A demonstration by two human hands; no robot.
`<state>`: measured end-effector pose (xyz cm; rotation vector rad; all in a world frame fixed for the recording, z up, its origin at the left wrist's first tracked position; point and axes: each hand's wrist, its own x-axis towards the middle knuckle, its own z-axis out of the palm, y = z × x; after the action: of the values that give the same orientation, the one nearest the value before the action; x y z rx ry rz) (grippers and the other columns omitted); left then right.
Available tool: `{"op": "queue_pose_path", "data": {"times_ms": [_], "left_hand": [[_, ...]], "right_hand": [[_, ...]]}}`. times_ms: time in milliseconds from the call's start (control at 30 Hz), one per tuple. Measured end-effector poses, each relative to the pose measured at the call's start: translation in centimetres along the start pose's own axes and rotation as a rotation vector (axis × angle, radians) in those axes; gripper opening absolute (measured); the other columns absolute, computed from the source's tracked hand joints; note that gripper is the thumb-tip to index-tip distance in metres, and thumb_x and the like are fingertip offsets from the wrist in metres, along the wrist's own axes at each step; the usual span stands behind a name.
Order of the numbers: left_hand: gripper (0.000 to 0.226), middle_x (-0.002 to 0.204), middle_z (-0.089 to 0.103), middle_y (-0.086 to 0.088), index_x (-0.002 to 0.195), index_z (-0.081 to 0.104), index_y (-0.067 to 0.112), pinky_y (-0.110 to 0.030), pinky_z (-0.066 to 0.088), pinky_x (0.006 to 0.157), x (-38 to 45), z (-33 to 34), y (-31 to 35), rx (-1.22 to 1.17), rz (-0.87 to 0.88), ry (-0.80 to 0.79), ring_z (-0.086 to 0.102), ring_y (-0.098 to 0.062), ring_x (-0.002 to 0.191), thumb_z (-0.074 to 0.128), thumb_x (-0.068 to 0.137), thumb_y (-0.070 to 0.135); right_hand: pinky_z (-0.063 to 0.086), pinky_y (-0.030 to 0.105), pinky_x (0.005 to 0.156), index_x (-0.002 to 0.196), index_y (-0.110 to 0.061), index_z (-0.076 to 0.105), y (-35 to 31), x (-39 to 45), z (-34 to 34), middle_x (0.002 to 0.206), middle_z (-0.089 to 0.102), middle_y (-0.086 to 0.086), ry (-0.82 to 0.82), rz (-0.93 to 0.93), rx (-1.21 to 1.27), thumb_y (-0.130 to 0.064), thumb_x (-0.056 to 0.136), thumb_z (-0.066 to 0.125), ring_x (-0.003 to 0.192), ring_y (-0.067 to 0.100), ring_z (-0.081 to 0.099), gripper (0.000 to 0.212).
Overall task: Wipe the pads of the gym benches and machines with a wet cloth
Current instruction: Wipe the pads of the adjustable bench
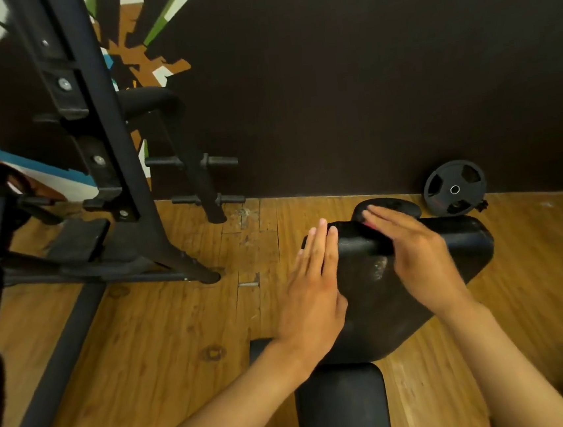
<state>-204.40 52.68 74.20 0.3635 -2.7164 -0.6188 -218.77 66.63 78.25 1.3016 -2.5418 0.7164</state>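
Your left hand (313, 291) lies flat along the black bench pad (416, 269); your right hand (418, 251), fingers straight, presses its top edge.

Matt black vinyl-looking bench pad (367, 294), scuffed wooden plank floor (167, 327), black-painted metal rack (117, 132).

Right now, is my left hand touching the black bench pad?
Touching. The head view shows the left hand lying flat, fingers straight, against the left edge of the bench pad.
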Motion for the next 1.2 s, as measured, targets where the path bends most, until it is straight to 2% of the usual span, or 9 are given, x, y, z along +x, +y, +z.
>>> {"op": "queue_pose_path", "data": {"times_ms": [100,167,267,433,567,667,900,1000,1200], "left_hand": [[0.098,0.169,-0.024,0.006,0.162,-0.017,0.024,-0.033,-0.002,0.126,-0.4,-0.1,-0.3,-0.035,-0.018,0.013,-0.019,-0.01,0.156,0.058,0.099,0.019],[0.098,0.169,-0.025,0.009,0.161,-0.021,0.025,-0.034,0.002,0.128,-0.6,-0.1,-0.6,-0.06,-0.049,0.007,-0.02,-0.007,0.155,0.056,0.1,0.021],[0.095,0.168,-0.026,0.01,0.161,-0.021,0.023,-0.031,0.001,0.128,-0.7,-0.2,-1.0,-0.113,-0.039,-0.015,-0.022,-0.003,0.153,0.053,0.102,0.022],[0.094,0.169,-0.022,0.012,0.161,-0.019,0.023,-0.024,-0.006,0.125,-1.0,-0.7,-2.7,-0.173,-0.032,-0.059,-0.021,0.001,0.152,0.055,0.103,0.024],[0.093,0.167,-0.024,0.02,0.161,-0.019,0.029,-0.011,-0.007,0.115,-1.0,-1.1,-3.3,-0.255,-0.034,-0.106,-0.019,0.008,0.149,0.055,0.104,0.029],[0.095,0.167,-0.025,0.019,0.161,-0.02,0.028,-0.013,-0.007,0.117,-1.0,-1.2,-3.3,-0.283,-0.017,-0.12,-0.016,0.006,0.151,0.055,0.103,0.03],[0.094,0.168,-0.016,0.021,0.163,-0.012,0.031,-0.02,0.013,0.123,-0.8,-1.3,-3.9,-0.371,-0.052,-0.155,-0.007,0.007,0.146,0.059,0.102,0.029],[0.096,0.166,-0.021,0.025,0.162,-0.016,0.032,-0.019,0.019,0.119,-0.8,-1.2,-3.7,-0.341,-0.037,-0.147,-0.009,0.009,0.147,0.059,0.101,0.029],[0.096,0.167,-0.021,0.022,0.161,-0.018,0.032,-0.02,0.004,0.123,-0.8,-1.2,-3.4,-0.281,-0.06,-0.114,-0.014,0.007,0.15,0.058,0.102,0.027]], "right_hand": [[0.039,0.042,0.117,0.159,-0.026,0.03,3.6,-1.1,-2.6,0.148,0.051,-0.003,0.101,0.169,0.076,-0.009,0.107,0.041,0.14,0.014,0.044,0.056],[0.042,0.041,0.114,0.157,-0.023,0.035,3.1,-0.7,-2.7,0.145,0.051,-0.009,0.093,0.171,0.089,-0.017,0.108,0.038,0.135,0.011,0.046,0.05],[0.05,0.044,0.109,0.148,-0.016,0.05,-0.8,0.9,-0.3,0.141,0.06,0.002,-0.003,-0.014,0.063,-0.003,0.101,0.049,0.131,0.015,0.056,0.048],[0.04,0.037,0.118,0.146,-0.015,0.054,-3.9,2.9,1.6,0.15,0.054,0.001,-0.162,-0.203,0.067,0.01,0.093,0.062,0.144,0.01,0.044,0.059],[0.041,0.045,0.117,0.148,-0.021,0.05,-0.3,1.0,-1.8,0.155,0.049,-0.003,-0.186,-0.158,-0.014,0.007,0.091,0.066,0.146,0.009,0.04,0.066],[0.042,0.052,0.115,0.146,-0.019,0.051,-0.6,0.7,-1.3,0.153,0.05,-0.001,-0.133,-0.154,0.007,0.011,0.09,0.064,0.146,0.013,0.041,0.065],[0.036,0.038,0.121,0.145,-0.015,0.055,-3.9,3.2,1.1,0.154,0.049,-0.002,-0.286,-0.372,0.039,0.011,0.088,0.067,0.148,0.009,0.037,0.064],[0.037,0.045,0.12,0.15,-0.018,0.048,-1.2,2.2,-1.3,0.158,0.043,-0.002,-0.318,-0.343,0.033,0.012,0.089,0.066,0.149,0.01,0.035,0.07],[0.041,0.049,0.117,0.146,-0.015,0.053,-2.4,3.1,0.9,0.152,0.051,0.0,-0.207,-0.336,0.04,0.013,0.088,0.066,0.146,0.013,0.04,0.065]]}}
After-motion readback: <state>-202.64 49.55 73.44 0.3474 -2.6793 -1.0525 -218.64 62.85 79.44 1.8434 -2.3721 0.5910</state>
